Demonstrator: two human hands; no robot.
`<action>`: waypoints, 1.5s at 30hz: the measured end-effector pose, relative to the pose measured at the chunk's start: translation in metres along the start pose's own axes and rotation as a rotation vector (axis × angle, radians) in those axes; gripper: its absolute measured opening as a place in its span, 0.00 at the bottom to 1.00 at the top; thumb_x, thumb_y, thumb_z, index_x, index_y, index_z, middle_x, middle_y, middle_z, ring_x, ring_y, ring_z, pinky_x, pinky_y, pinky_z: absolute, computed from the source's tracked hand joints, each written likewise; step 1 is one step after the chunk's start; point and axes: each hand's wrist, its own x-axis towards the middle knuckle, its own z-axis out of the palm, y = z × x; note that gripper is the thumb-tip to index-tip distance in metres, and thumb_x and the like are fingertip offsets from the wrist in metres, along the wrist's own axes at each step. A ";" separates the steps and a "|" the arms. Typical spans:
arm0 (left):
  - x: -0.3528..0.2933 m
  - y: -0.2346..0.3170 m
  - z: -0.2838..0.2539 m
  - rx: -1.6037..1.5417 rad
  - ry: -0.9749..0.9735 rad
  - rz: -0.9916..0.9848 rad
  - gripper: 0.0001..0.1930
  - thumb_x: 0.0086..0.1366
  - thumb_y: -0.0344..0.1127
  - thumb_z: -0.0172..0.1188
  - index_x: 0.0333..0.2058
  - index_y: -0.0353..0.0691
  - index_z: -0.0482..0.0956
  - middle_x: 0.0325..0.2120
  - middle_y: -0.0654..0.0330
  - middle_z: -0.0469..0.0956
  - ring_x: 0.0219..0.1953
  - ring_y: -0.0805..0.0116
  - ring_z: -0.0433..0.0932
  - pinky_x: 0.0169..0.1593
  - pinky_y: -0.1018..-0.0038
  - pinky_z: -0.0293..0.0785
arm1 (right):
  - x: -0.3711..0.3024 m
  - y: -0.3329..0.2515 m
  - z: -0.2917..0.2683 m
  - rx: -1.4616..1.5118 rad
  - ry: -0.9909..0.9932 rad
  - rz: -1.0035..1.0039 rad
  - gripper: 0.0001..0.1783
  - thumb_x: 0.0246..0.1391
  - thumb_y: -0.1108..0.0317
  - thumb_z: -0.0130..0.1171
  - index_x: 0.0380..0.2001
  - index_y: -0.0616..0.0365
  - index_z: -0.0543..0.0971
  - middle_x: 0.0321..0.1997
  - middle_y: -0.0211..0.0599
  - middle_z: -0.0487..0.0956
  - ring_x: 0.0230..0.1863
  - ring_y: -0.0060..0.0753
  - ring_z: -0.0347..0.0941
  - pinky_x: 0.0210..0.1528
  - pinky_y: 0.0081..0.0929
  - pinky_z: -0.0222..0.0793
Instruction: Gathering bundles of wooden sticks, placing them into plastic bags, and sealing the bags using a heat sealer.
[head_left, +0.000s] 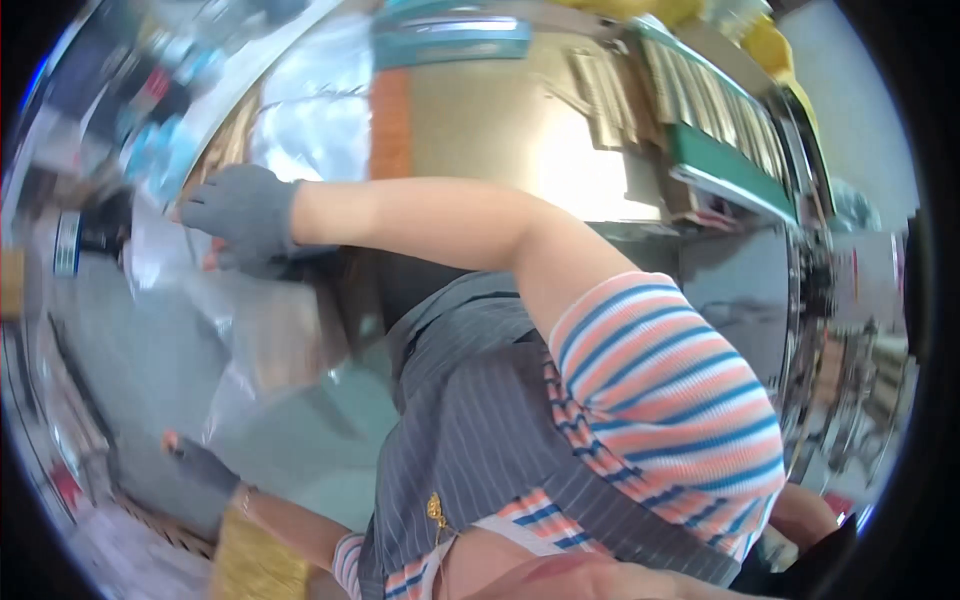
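My right arm stretches across the top to the left side. Its hand (240, 215), in a grey fingerless glove, is closed on the upper end of a clear plastic bag (270, 335). The bag hangs over the grey floor with something tan in its lower part, too blurred to name. Below, my left hand (200, 465), gloved alike, has its fingers drawn together at the loose lower edge of the bag. Motion smears both hands' fingertips.
A metal-topped table (480, 120) carries stacked flat golden strips (600, 95) and a green tray (720, 165) of similar pieces. Clear plastic sheets (315, 115) lie at its left end. A yellow bundle (260, 555) sits beside my left forearm.
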 end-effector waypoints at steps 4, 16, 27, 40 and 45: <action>-0.008 0.082 0.020 -0.155 0.217 0.361 0.16 0.67 0.37 0.47 0.47 0.31 0.72 0.40 0.52 0.76 0.41 0.62 0.74 0.46 0.71 0.69 | -0.119 0.081 -0.081 -0.114 -0.057 0.340 0.33 0.45 0.47 0.59 0.50 0.57 0.71 0.48 0.48 0.72 0.51 0.51 0.68 0.52 0.41 0.64; -0.219 0.414 0.272 -0.559 -0.863 1.131 0.15 0.63 0.41 0.53 0.40 0.33 0.76 0.40 0.49 0.76 0.43 0.54 0.74 0.48 0.67 0.69 | -0.366 0.100 -0.244 -0.181 0.189 1.083 0.29 0.50 0.44 0.52 0.42 0.59 0.72 0.41 0.52 0.75 0.45 0.54 0.71 0.46 0.42 0.66; -0.308 0.553 0.387 -0.502 -1.028 1.374 0.17 0.57 0.41 0.58 0.40 0.35 0.72 0.35 0.45 0.73 0.40 0.46 0.71 0.43 0.60 0.68 | -0.416 0.074 -0.162 -0.205 0.370 0.928 0.12 0.49 0.63 0.55 0.37 0.55 0.74 0.36 0.43 0.74 0.40 0.47 0.69 0.44 0.39 0.64; -0.092 0.298 0.241 -0.440 -0.525 0.712 0.10 0.59 0.36 0.59 0.36 0.37 0.78 0.29 0.56 0.80 0.31 0.67 0.78 0.37 0.75 0.72 | -0.415 0.071 -0.156 -0.456 0.336 0.766 0.08 0.49 0.68 0.55 0.35 0.54 0.76 0.37 0.40 0.75 0.41 0.45 0.70 0.45 0.37 0.64; -0.046 0.198 0.233 -0.312 -0.903 0.424 0.10 0.55 0.38 0.59 0.32 0.37 0.77 0.28 0.58 0.78 0.29 0.67 0.74 0.34 0.74 0.69 | -0.404 0.070 -0.154 -0.529 0.331 0.776 0.07 0.49 0.67 0.56 0.34 0.54 0.76 0.37 0.40 0.76 0.41 0.45 0.70 0.46 0.38 0.64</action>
